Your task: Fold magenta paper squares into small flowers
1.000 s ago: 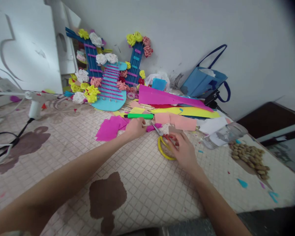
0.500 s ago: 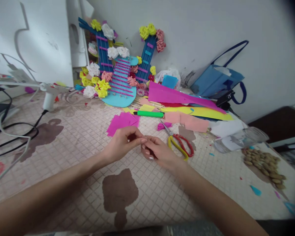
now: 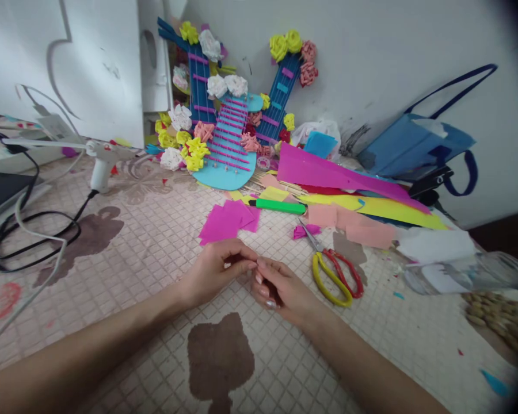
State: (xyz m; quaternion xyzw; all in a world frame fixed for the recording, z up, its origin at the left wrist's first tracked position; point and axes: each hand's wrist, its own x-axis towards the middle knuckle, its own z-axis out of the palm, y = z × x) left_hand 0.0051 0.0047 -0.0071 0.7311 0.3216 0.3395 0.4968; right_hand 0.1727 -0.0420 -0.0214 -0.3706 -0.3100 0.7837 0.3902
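Note:
My left hand and my right hand meet fingertip to fingertip over the patterned tablecloth. Both are pinched closed, and whatever lies between the fingers is too small or hidden to make out. Just beyond my left hand lie magenta paper squares. Scissors with one yellow and one red handle rest to the right of my right hand. Their tips reach a small gathered magenta paper piece. A green marker-like stick with a dark tip lies farther back.
Decorated paper guitars with paper flowers lean on the wall. At left stand a white glue gun and a black cable. Magenta sheets, peach papers, a clear glass container, pistachio-like shells and a blue bag are right.
The view has shifted, so most things on the table appear farther right or slightly lower. My hands keep their fingertips together, with little change in pose.

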